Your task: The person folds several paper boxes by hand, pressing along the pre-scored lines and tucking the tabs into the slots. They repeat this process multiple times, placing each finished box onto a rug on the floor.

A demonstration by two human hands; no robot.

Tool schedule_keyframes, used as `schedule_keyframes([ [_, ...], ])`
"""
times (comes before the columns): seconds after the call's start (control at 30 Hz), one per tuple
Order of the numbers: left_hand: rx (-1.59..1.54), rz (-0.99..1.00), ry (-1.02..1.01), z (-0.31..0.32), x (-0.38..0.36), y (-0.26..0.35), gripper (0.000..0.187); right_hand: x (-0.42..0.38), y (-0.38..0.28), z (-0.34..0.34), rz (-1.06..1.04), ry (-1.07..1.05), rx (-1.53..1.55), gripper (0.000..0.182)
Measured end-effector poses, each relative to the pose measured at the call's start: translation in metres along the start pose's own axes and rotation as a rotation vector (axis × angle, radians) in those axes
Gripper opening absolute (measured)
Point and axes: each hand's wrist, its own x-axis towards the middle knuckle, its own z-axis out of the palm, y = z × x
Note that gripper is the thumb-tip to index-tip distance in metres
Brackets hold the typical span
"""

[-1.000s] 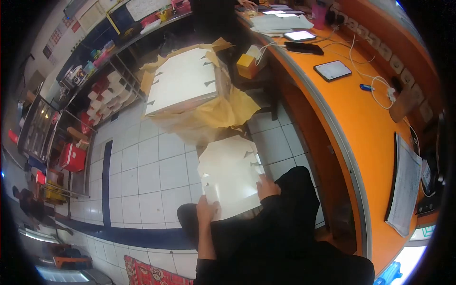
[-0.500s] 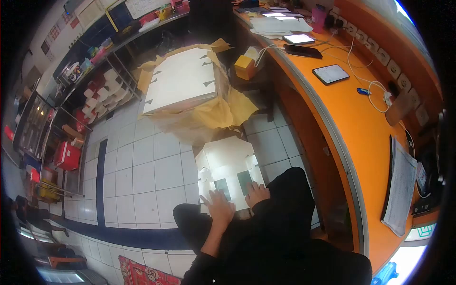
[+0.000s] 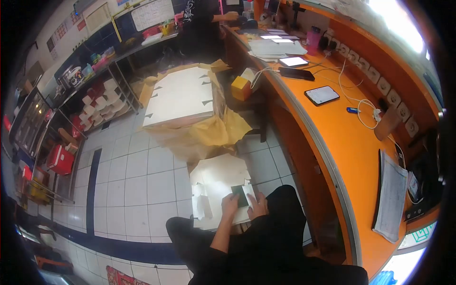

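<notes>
A flat, pre-cut white cardboard sheet (image 3: 218, 172) with notched edges lies in front of my knees. My left hand (image 3: 230, 204) rests on its middle, fingers drawn together beside a dark green patch (image 3: 239, 196). What is under those fingertips is hidden. To the right, my right hand (image 3: 258, 207) has its thumb and fingers at a narrow white flap (image 3: 248, 192) along the patch's right edge. Another white flap (image 3: 203, 207) stands partly raised at the sheet's left side, with no hand on it.
Beyond the sheet, a stack of white cardboard (image 3: 180, 95) sits in torn brown paper (image 3: 216, 129). An orange counter (image 3: 344, 156) on the right carries phones (image 3: 322, 95), cables and papers. A co-worker in dark clothes (image 3: 197, 35) stands at the back. Shelves (image 3: 102, 102) line the left.
My left hand has moved right, from the left part of the sheet to beside the green patch, and its spread fingers have drawn together. The dark patch on the left no longer shows. The view has shifted.
</notes>
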Motion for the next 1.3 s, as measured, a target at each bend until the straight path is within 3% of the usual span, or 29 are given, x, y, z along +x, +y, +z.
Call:
schedule_keyframes([
  [0.07, -0.312, -0.224, -0.008, -0.013, -0.008, 0.012, 0.028, -0.004, 0.002, -0.010, 0.221, 0.182, 0.301, 0.057],
  [0.1, -0.402, -0.112, 0.007, -0.015, -0.009, 0.009, 0.023, -0.007, -0.003, -0.017, 0.316, 0.277, 0.350, 0.053],
  [0.13, -0.400, -0.128, 0.009, -0.018, -0.011, 0.007, 0.023, -0.010, 0.001, -0.013, 0.323, 0.263, 0.348, 0.053],
  [0.2, -0.704, -0.420, -0.033, -0.028, -0.013, 0.023, 0.024, -0.018, 0.027, 0.017, 0.535, 0.007, 0.584, 0.039],
  [0.23, -0.660, -0.402, -0.058, -0.033, -0.018, 0.030, 0.024, -0.027, 0.042, 0.046, 0.417, 0.098, 0.889, 0.025],
  [0.27, -0.617, -0.389, -0.084, -0.036, -0.023, 0.036, 0.024, -0.029, 0.036, 0.032, 0.428, -0.034, 0.995, 0.026],
  [0.3, -0.673, -0.381, -0.116, -0.037, -0.028, 0.041, 0.024, -0.031, 0.032, 0.035, 0.374, 0.058, 0.825, 0.022],
  [0.37, -0.674, -0.358, -0.153, -0.037, -0.034, 0.041, 0.023, -0.027, -0.005, -0.003, 0.326, 0.100, 0.770, 0.023],
  [0.43, -0.616, -0.364, -0.162, -0.036, -0.040, 0.040, 0.022, -0.025, -0.022, -0.017, 0.075, 0.173, 0.649, 0.019],
  [0.57, -0.510, -0.177, -0.166, -0.027, -0.048, 0.033, 0.019, -0.024, -0.026, -0.016, -0.109, 0.260, 0.476, 0.016],
  [0.6, -0.450, -0.085, -0.135, -0.024, -0.049, 0.029, 0.020, -0.025, -0.027, -0.015, -0.109, 0.255, 0.476, 0.016],
  [0.73, -0.334, -0.090, -0.200, -0.019, -0.056, 0.029, 0.031, -0.028, -0.030, -0.013, 0.039, 0.226, 0.530, 0.012],
  [0.8, 0.089, 0.014, -0.056, -0.013, -0.071, 0.046, 0.038, -0.025, -0.030, -0.009, 0.102, 0.229, 0.541, 0.011],
  [0.83, 0.122, 0.082, -0.037, -0.009, -0.077, 0.051, 0.038, -0.022, -0.027, -0.006, 0.157, 0.217, 0.493, 0.012],
  [0.93, 0.044, -0.045, -0.192, -0.022, -0.087, 0.080, 0.039, -0.015, -0.012, 0.012, 0.242, 0.182, 0.499, 0.020],
  [1.0, -0.080, -0.038, -0.213, -0.021, -0.076, 0.048, 0.046, -0.010, -0.006, 0.017, 0.252, 0.141, 0.559, 0.025],
  [1.07, -0.258, 0.115, -0.165, -0.034, -0.067, 0.030, 0.051, -0.002, -0.013, 0.011, 0.197, 0.197, 0.272, 0.033],
  [1.1, -0.133, 0.124, -0.129, -0.058, -0.064, 0.039, 0.050, 0.003, -0.009, 0.005, 0.276, 0.004, 0.337, 0.040],
  [1.13, -0.058, 0.147, 0.004, -0.079, -0.066, 0.052, 0.041, 0.007, 0.002, 0.017, 0.298, -0.057, 0.334, 0.035],
  [1.17, 0.061, 0.183, 0.143, -0.101, -0.066, 0.057, 0.038, 0.009, 0.007, 0.022, 0.253, -0.025, 0.267, 0.028],
  [1.2, 0.180, 0.218, 0.284, -0.123, -0.066, 0.061, 0.036, 0.010, 0.024, 0.044, 0.176, 0.150, 0.157, 0.025],
  [1.27, 0.215, 0.115, 0.447, -0.156, -0.066, 0.056, 0.036, 0.014, 0.025, 0.029, 0.173, 0.174, 0.203, 0.021],
  [1.3, 0.271, -0.008, 0.320, -0.166, -0.058, 0.032, 0.042, 0.014, 0.024, 0.023, 0.170, 0.155, 0.234, 0.020],
])
